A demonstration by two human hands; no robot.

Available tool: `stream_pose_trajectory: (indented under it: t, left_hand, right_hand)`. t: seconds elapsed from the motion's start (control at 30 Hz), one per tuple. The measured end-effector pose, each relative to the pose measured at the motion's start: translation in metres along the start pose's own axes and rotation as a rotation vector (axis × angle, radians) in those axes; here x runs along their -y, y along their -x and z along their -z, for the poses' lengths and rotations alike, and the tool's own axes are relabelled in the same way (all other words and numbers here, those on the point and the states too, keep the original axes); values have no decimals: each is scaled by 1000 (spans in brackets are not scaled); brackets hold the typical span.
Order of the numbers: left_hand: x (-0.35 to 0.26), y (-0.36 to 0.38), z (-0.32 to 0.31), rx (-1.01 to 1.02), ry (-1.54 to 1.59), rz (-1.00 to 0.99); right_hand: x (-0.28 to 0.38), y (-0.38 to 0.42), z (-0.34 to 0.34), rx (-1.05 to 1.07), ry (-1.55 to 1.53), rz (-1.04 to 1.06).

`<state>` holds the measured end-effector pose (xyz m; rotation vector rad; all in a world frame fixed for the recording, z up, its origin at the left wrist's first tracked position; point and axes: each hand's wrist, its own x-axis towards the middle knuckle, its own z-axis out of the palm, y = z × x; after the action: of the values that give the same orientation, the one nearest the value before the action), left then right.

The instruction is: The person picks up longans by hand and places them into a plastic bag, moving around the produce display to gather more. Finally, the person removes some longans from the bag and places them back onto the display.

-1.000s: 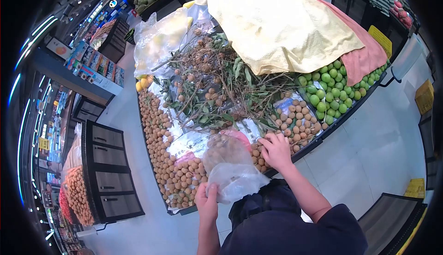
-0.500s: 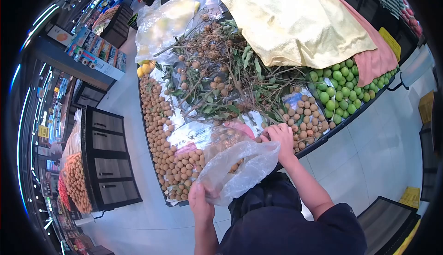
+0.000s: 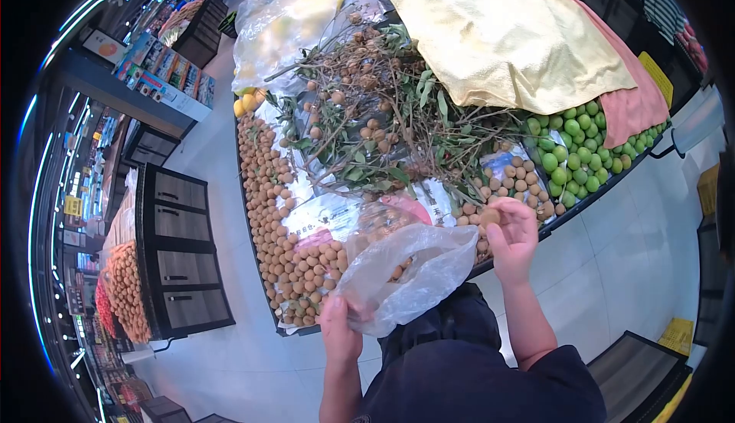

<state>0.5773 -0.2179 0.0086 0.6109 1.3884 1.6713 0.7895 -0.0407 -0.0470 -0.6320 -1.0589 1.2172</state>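
The left hand (image 3: 338, 329) grips the mouth of a clear plastic bag (image 3: 406, 274) holding a few longans, at the near edge of the surface (image 3: 264, 270), while the right hand (image 3: 511, 235) pinches one longan (image 3: 490, 215) just beside the bag. Loose longans (image 3: 264, 193), leafy branches (image 3: 375, 124), green fruits (image 3: 574, 143) and a yellow cloth (image 3: 498, 32) crowd the display beyond. Printed sheets (image 3: 325, 216) under the fruit carry writing too small to read.

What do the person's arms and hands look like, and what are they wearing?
Both hands are bare, with no gloves. The left hand and right hand show no rings, watch or bracelets that can be made out. The forearms are bare too. A dark navy short sleeve covers the right upper arm, part of a dark navy top. The left sleeve is hardly in view.
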Motion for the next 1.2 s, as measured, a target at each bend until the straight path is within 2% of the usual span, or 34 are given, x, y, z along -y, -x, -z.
stream_pose_trajectory:
  t: [0.03, 0.07, 0.13, 0.2, 0.33, 0.4, 0.47, 0.5, 0.53, 0.57, 0.6, 0.63, 0.67, 0.7, 0.77, 0.83, 0.87, 1.0, 1.07, 1.1, 1.13, 1.2]
  left_hand:
    - [0, 0, -1, 9, 6, 9]
    - [0, 0, -2, 18, 12, 18]
    - [-1, -1, -3, 19, 2, 13]
    - [-1, -1, -4, 24, -10, 6]
    - [-2, 0, 0, -30, 41, -17]
    - [0, 3, 8, -57, 66, -24]
    - [-1, 6, 18, -91, 162, -75]
    - [-2, 7, 17, -167, 76, -65]
    - [-1, 8, 20, -156, 80, -58]
    - [1, 10, 25, -245, 106, -57]
    - [3, 11, 27, -335, 130, -55]
    - [0, 11, 22, -389, 141, -36]
    - [-1, 11, 19, -378, 134, -32]
    - [-2, 11, 17, -382, 128, -19]
    - [-1, 12, 20, -383, 111, -7]
    - [2, 12, 25, -251, 113, -27]
    - [1, 12, 23, -250, 108, -33]
    - [4, 16, 18, -190, 89, -51]
    - [4, 18, 18, -134, 91, -37]
    - [5, 18, 20, -145, 95, -42]
    - [7, 20, 23, -138, 90, -39]
    - [9, 22, 23, -142, 94, -38]
  right_hand:
    - [16, -2, -7, 68, -50, 126]
    - [32, -4, -16, 68, -51, 127]
    - [61, -7, -35, 449, 86, 353]
    - [72, -10, -56, 773, 397, 459]
    - [73, -13, -76, 768, 569, 562]
    - [68, -12, -52, 509, 460, 572]
    - [50, -4, -28, 173, 395, 386]
    - [42, -5, -19, 168, 408, 387]
    - [34, -8, -11, 137, 508, 139]
    - [25, -9, -4, 100, 597, -111]
    - [9, -5, 1, 87, 603, -112]
    - [-12, 0, 5, 204, 789, -39]
    - [-31, 5, 8, 324, 970, 36]
    - [-46, 10, 7, 312, 969, 31]
    - [-69, 21, 1, 518, 1255, 101]
    - [-82, 26, -6, 484, 1279, 126]
    - [-86, 26, -8, 460, 1309, 155]
    - [-74, 20, -3, 473, 1204, 79]
    - [-60, 19, 0, 309, 943, 12]
    - [-53, 20, 2, 239, 868, 75]
    - [-40, 22, 2, 253, 865, 77]
    - [-9, 24, 0, 95, 594, -127]
